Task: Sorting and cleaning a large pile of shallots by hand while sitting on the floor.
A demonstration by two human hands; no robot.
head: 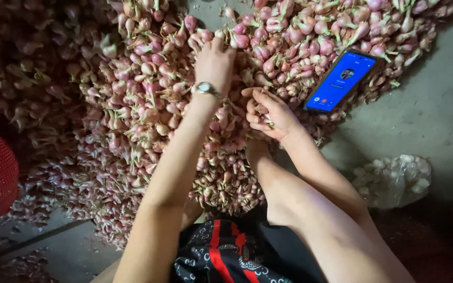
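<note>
A great heap of pink shallots (148,105) covers the floor beneath both hands. The left hand (215,63) reaches into it, fingers buried; the right hand (269,114) curls around a small bulb. A lit phone (342,81) lies on the pile beside a clear bag (394,181) of pale cloves.

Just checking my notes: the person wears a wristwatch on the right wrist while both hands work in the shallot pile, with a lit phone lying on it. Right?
Not quite. The head view shows the wristwatch on the left wrist, not the right. The rest holds: left hand and right hand are in the shallot pile, with the lit phone lying on it.
</note>
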